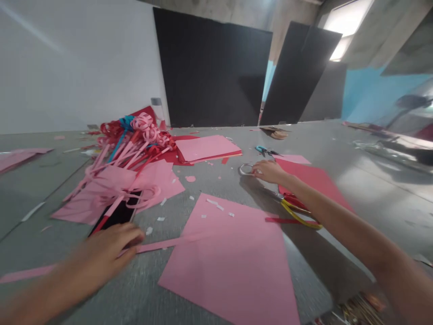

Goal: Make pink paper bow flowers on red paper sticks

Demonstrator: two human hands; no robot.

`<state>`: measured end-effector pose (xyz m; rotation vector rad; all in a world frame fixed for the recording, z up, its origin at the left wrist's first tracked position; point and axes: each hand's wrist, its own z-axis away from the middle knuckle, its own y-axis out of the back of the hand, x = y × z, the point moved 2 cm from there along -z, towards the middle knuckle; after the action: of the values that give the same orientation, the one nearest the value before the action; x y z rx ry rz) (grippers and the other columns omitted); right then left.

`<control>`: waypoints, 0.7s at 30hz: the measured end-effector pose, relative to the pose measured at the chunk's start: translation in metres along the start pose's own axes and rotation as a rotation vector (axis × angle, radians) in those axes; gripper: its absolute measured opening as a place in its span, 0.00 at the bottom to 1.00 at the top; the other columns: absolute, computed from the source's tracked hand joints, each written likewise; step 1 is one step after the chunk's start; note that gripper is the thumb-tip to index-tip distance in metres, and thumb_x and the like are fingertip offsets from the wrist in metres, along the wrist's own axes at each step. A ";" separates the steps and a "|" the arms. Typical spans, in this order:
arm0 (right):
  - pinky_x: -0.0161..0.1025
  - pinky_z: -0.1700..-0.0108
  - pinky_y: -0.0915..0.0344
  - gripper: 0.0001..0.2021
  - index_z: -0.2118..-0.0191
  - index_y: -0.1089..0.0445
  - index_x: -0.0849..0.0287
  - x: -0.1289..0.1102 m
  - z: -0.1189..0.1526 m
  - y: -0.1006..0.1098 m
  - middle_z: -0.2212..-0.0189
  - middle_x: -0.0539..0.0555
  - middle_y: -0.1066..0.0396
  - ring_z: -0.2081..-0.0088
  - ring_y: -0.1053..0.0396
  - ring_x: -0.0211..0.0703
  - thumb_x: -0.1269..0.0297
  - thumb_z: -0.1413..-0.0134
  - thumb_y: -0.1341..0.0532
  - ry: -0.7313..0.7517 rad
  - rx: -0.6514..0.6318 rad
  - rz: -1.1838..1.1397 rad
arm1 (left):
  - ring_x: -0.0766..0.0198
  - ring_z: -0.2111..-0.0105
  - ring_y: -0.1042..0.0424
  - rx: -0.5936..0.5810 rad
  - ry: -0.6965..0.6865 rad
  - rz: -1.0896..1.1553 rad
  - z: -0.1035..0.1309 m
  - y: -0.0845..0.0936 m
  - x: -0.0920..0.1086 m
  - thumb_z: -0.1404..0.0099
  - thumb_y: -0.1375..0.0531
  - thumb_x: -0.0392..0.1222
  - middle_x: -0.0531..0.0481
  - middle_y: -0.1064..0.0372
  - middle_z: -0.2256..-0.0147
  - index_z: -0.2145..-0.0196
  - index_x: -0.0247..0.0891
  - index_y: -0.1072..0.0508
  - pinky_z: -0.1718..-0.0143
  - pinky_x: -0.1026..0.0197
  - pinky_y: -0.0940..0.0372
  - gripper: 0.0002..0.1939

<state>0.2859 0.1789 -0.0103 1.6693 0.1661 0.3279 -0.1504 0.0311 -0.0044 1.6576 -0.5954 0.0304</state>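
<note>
My left hand (113, 243) is closed on a long pink paper strip (162, 244). One end of the strip runs right over a pink paper sheet (233, 266); more pink strip shows left of the wrist. Farther out, my right hand (267, 170) has its fingers closed on the edge of a whitish ring, which looks like a tape roll (245, 169). Yellow-handled scissors (299, 214) lie beneath my right forearm, beside red paper (316, 180). A pink paper flower (117, 203) on a strip stem rests over a flat black object (125, 212) beyond my left hand.
A heap of pink, red and blue paper flowers (135, 135) lies at the back left. Beside it is a stack of pink and red sheets (208, 148). Teal-handled scissors (264, 150) lie beyond my right hand. Black boards (213, 67) stand behind the grey surface.
</note>
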 end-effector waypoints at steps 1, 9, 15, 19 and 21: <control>0.39 0.59 0.40 0.10 0.62 0.28 0.58 -0.003 0.002 0.002 0.60 0.56 0.26 0.56 0.31 0.49 0.67 0.45 0.46 -0.013 0.028 -0.037 | 0.61 0.70 0.28 -0.020 -0.023 -0.054 -0.001 0.002 0.006 0.47 0.44 0.47 0.56 0.26 0.69 0.71 0.51 0.24 0.68 0.59 0.35 0.09; 0.35 0.66 0.40 0.07 0.65 0.32 0.57 -0.085 0.038 0.033 0.68 0.52 0.25 0.66 0.29 0.43 0.63 0.46 0.45 0.098 0.297 -0.546 | 0.64 0.66 0.28 0.231 -0.247 -0.001 -0.035 -0.008 0.094 0.39 0.47 0.38 0.50 0.27 0.66 0.68 0.39 0.28 0.63 0.61 0.34 0.07; 0.34 0.67 0.40 0.05 0.66 0.34 0.58 -0.154 0.078 0.045 0.72 0.51 0.26 0.70 0.29 0.40 0.66 0.48 0.45 0.306 0.397 -0.767 | 0.65 0.62 0.28 0.492 -0.300 0.146 -0.043 -0.028 0.135 0.40 0.42 0.37 0.47 0.28 0.58 0.57 0.38 0.32 0.60 0.61 0.34 0.12; 0.35 0.66 0.40 0.07 0.64 0.33 0.58 -0.165 0.101 0.055 0.71 0.53 0.26 0.69 0.29 0.42 0.66 0.48 0.46 0.286 0.496 -0.793 | 0.63 0.57 0.29 0.557 -0.320 0.193 -0.032 -0.030 0.145 0.39 0.42 0.43 0.47 0.29 0.55 0.54 0.40 0.34 0.57 0.61 0.35 0.15; 0.35 0.64 0.39 0.10 0.59 0.33 0.58 -0.167 0.110 0.057 0.69 0.53 0.26 0.67 0.29 0.42 0.66 0.46 0.47 0.350 0.502 -0.823 | 0.63 0.56 0.30 0.576 -0.319 0.206 -0.027 -0.028 0.151 0.38 0.43 0.44 0.47 0.29 0.55 0.55 0.39 0.34 0.56 0.60 0.36 0.14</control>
<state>0.1574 0.0178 0.0157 1.8542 1.2378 -0.0662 -0.0008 0.0033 0.0284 2.1703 -1.0717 0.0956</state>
